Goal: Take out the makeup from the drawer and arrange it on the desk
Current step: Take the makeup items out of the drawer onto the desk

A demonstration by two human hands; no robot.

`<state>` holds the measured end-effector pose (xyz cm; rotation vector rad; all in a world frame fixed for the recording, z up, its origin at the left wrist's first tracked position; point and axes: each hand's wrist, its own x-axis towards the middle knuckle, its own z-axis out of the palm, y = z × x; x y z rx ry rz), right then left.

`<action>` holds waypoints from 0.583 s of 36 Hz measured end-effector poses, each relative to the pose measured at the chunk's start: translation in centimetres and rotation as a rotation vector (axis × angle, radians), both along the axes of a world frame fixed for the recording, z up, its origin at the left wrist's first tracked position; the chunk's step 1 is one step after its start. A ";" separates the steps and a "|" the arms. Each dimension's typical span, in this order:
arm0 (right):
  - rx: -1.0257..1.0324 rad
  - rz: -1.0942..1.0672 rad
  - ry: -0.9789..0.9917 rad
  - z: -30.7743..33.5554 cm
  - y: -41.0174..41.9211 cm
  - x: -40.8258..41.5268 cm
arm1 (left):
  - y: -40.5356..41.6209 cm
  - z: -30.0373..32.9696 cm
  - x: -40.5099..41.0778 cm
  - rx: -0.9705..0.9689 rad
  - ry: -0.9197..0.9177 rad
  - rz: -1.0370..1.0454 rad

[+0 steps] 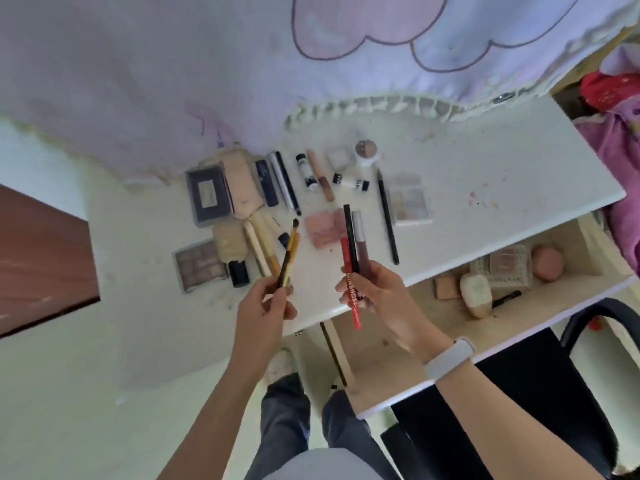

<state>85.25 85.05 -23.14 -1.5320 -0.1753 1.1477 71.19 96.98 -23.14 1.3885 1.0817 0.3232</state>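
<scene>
My left hand (pixel 268 304) grips a yellow-handled makeup brush (pixel 290 254) above the front of the white desk (pixel 485 181). My right hand (pixel 375 289) holds three sticks bunched together: a red pencil (pixel 350 282), a black pen (pixel 350 237) and a dark mauve lip gloss tube (pixel 362 249). Several makeup items lie on the desk: a dark palette (pixel 207 195), a brown eyeshadow palette (pixel 199 266), a pink blush (pixel 323 228), a pale palette (pixel 410 202) and a round jar (pixel 366 152). The open drawer (pixel 568 299) at right holds a pink sponge (pixel 547 261), compacts and a white bottle (pixel 476 292).
A lilac printed curtain (pixel 242 64) hangs over the desk's back edge. A black chair (pixel 540 386) stands below the drawer at right. A brown panel (pixel 38 258) is at the left. Pink and red fabric (pixel 620 133) lies at far right. My legs and a shoe show below.
</scene>
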 end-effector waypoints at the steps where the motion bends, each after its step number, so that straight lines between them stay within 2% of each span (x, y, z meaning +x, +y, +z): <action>1: -0.015 0.013 -0.013 0.3 1.5 -0.6 | 1.2 0.3 -0.7 -0.006 0.005 0.070; 6: -0.098 0.088 -0.114 1.0 9.1 -3.5 | 7.9 0.4 -4.4 -0.023 0.056 0.344; 11: -0.155 0.136 -0.177 1.1 17.3 -6.1 | 14.8 -1.0 -5.9 -0.019 0.189 0.457; 14: -0.196 0.188 -0.266 0.7 21.9 -6.8 | 18.2 -1.7 -5.5 -0.040 0.211 0.461; 21: -0.400 0.335 -0.545 -0.8 29.3 -6.7 | 22.0 -2.9 -3.5 -0.008 0.267 0.319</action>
